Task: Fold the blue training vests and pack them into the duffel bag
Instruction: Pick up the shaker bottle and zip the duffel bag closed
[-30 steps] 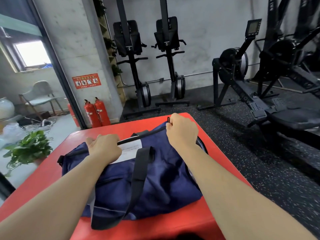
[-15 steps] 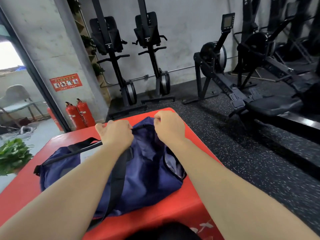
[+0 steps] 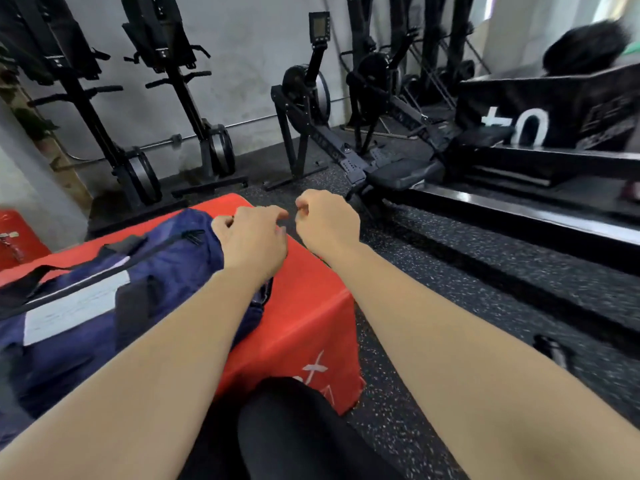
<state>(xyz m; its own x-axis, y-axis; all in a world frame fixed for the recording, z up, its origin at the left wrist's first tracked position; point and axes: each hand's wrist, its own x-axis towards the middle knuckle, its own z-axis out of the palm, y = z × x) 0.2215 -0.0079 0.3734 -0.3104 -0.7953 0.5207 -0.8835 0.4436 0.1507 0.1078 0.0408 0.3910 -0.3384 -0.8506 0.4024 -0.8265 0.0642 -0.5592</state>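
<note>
The navy duffel bag [image 3: 166, 271] lies on its side along the red padded box serving as the worktop [image 3: 311, 323], slumped and creased, so I'd judge it soft nylon with little inside to give it shape: light to lift, but floppy, and likely to fold in on itself if grabbed by the cloth alone. The zip [image 3: 166, 244] runs along its upper edge and looks drawn closed from where I stand, though motion blur makes that uncertain. The black carry strap [image 3: 133, 306] draped over the side, beside a white label panel [image 3: 76, 306], seems the best place to take hold for moving it; for opening it, I'd pinch the zip pull while the other hand steadies the end of the bag. The left hand [image 3: 254, 244] sits at the bag's near end, touching it, fingers curled, but I cannot tell whether it actually grips the fabric. The right hand [image 3: 327, 225] is just beside the left, clear of the bag and past the worktop's edge, above the speckled floor [image 3: 450, 289], curled into a loose fist with nothing visible in it. No blue training vests are anywhere in sight, so folding has no material at hand here.
</note>
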